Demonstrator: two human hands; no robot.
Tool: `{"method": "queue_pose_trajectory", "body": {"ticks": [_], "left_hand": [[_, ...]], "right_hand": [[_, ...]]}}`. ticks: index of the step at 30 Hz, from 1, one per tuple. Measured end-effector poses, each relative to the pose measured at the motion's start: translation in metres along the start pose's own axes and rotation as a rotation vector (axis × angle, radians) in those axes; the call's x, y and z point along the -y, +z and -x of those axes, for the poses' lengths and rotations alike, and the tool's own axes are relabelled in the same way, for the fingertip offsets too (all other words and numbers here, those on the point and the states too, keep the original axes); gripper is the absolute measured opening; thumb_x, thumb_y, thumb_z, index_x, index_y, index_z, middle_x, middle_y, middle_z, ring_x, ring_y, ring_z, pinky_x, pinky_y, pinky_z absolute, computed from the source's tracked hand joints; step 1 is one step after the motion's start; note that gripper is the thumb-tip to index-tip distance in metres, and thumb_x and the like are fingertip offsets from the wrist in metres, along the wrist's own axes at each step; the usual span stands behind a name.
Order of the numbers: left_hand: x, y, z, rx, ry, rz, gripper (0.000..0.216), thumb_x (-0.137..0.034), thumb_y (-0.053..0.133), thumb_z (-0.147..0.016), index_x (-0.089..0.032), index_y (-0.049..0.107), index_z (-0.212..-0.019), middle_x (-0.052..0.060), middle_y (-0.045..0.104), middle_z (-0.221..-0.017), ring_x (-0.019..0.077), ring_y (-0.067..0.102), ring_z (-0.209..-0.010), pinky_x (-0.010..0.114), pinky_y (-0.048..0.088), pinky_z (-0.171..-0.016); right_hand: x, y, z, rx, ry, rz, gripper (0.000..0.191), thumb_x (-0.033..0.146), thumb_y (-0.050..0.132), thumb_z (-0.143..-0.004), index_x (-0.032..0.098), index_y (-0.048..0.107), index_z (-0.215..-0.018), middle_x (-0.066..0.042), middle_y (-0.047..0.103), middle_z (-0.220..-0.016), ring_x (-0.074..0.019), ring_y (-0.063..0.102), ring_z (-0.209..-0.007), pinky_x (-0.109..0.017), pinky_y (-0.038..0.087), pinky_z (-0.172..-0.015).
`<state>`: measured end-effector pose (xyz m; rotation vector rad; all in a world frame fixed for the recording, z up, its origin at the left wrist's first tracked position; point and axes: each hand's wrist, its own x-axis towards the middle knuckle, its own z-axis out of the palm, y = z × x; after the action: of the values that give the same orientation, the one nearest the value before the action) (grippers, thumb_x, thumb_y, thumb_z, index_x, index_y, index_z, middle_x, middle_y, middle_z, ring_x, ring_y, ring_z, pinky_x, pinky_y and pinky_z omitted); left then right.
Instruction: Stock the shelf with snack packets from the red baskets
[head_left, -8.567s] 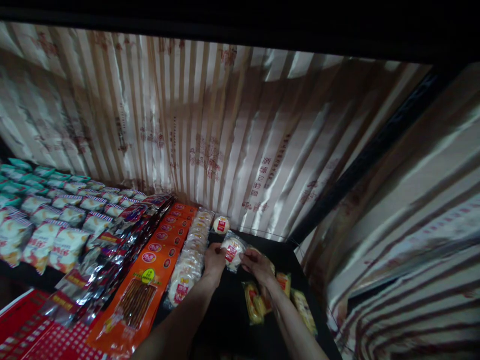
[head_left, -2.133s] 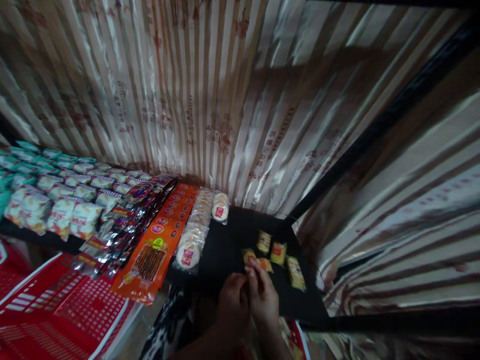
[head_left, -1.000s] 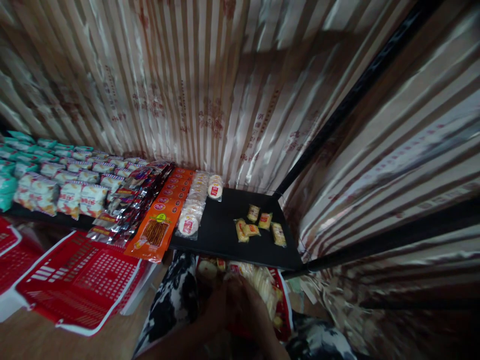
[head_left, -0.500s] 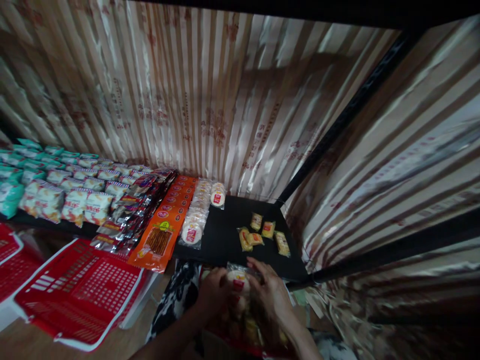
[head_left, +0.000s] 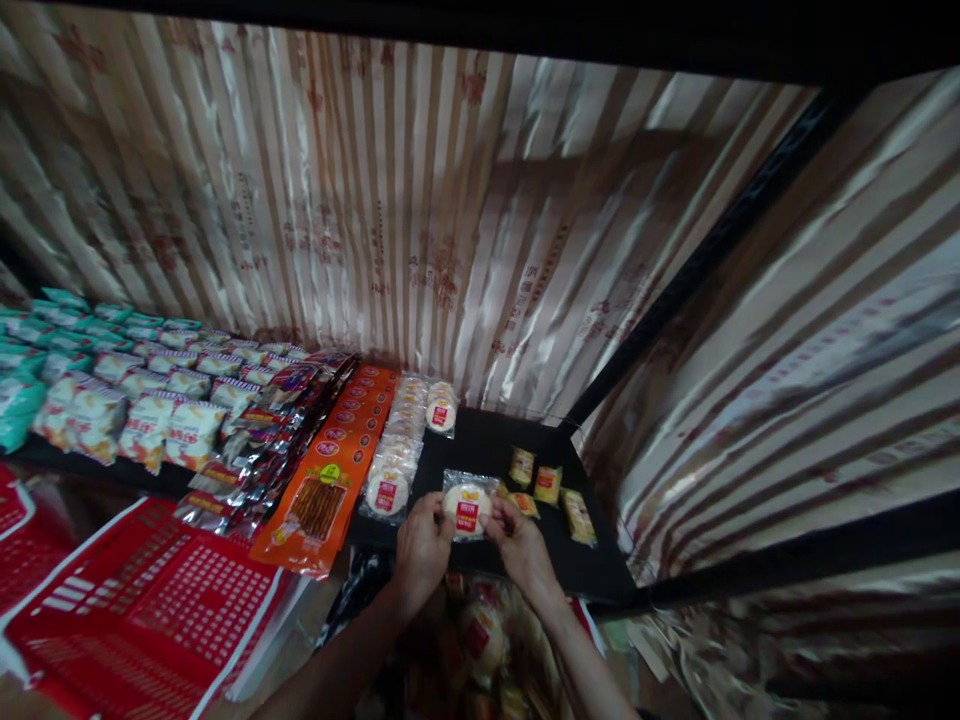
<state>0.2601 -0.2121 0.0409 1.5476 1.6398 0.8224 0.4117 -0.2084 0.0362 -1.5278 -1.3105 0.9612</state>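
Note:
A round white rice cracker packet [head_left: 466, 512] with a red label is held upright-facing between both hands over the front of the black shelf [head_left: 454, 455]. My left hand [head_left: 424, 545] is closed on its left edge. On the opposite edge, my right hand [head_left: 519, 543] pinches the clear wrapper. Left of my hands runs a row of similar cracker packets [head_left: 388, 490], and one more cracker packet [head_left: 441, 410] lies at the back. Several small yellow snack packets [head_left: 547, 485] are scattered to the right, one partly hidden behind my right fingers.
Below my arms sits a dim container with loose packets [head_left: 484, 635]. Orange snack-stick bags [head_left: 322, 490], dark shiny packets [head_left: 255, 440], white bags [head_left: 176, 430] and green bags [head_left: 22, 400] line the shelf leftward. A red basket [head_left: 150, 610] is lower left; a black post [head_left: 675, 270] slants at right.
Both hands have risen from above the container to the shelf's front, bringing the rice cracker packet up with them. The view has tilted slightly.

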Motion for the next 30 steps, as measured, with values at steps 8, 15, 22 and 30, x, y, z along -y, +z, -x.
{"method": "queue_pose_trajectory", "body": {"ticks": [8,15,22,30], "left_hand": [[-0.003,0.034,-0.022,-0.017,0.157,0.056,0.055,-0.016,0.041,-0.079,-0.011,0.038,-0.133,0.009,0.037,-0.143,0.0167,0.03,-0.132,0.026,0.023,-0.11],[0.0,0.045,-0.071,-0.006,0.045,0.008,0.056,-0.012,0.039,-0.08,-0.004,0.034,-0.135,0.014,0.032,-0.145,0.018,0.027,-0.134,0.027,0.021,-0.111],[0.005,0.048,-0.097,-0.019,-0.002,-0.013,0.054,-0.011,0.039,-0.081,-0.004,0.037,-0.134,0.014,0.031,-0.145,0.0199,0.03,-0.133,0.029,0.025,-0.11],[0.007,0.052,-0.112,-0.026,-0.002,-0.015,0.051,-0.013,0.035,-0.084,-0.006,0.036,-0.135,0.014,0.029,-0.146,0.02,0.028,-0.134,0.029,0.024,-0.11]], "right_hand": [[0.002,0.005,-0.072,-0.048,-0.013,0.073,0.025,0.039,0.055,-0.068,0.018,0.061,-0.08,-0.004,0.069,-0.071,-0.0193,0.064,-0.066,-0.031,0.05,-0.062],[-0.01,0.024,-0.128,-0.041,0.004,0.262,0.016,0.029,0.052,-0.065,0.019,0.063,-0.072,-0.002,0.067,-0.067,-0.0168,0.061,-0.062,-0.027,0.046,-0.06],[-0.02,0.039,-0.16,-0.03,0.023,0.292,0.017,0.026,0.05,-0.064,0.018,0.064,-0.071,-0.002,0.067,-0.066,-0.0164,0.06,-0.061,-0.026,0.044,-0.057],[-0.026,0.049,-0.174,-0.035,0.01,0.29,0.023,0.03,0.047,-0.069,0.017,0.063,-0.079,-0.003,0.068,-0.071,-0.017,0.062,-0.066,-0.027,0.047,-0.063]]}}
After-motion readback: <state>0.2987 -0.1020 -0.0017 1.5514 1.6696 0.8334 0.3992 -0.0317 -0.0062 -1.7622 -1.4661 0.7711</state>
